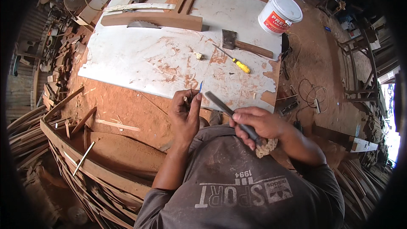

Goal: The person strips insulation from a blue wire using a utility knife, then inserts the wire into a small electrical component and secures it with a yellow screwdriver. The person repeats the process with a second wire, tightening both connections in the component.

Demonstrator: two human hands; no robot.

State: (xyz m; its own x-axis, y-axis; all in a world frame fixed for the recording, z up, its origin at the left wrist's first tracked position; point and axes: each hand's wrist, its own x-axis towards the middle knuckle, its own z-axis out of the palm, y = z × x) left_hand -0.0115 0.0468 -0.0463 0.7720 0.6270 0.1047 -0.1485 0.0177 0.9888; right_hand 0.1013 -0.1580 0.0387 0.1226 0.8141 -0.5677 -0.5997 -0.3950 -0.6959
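Note:
My left hand (185,116) is raised over the near edge of the white tabletop, its thumb and fingers pinched on a thin blue-tipped thing (200,86) whose kind I cannot make out. To its right, my right hand (258,123) wraps round a chisel-like tool (220,103) with a flat grey blade. The blade points up and left toward my left hand, apart from it. A frayed, pale end (267,148) sticks out below my right hand. Beyond the hands lie a screwdriver (241,65) with a yellow handle and a small pale lump (198,55).
On the white table (127,63) are a hatchet-like tool (254,49) with a square metal head, a wooden beam (169,20) and a saw blade (143,24). A white bucket (285,9) stands back right. Bent wooden strips (97,171) and timber offcuts fill the left.

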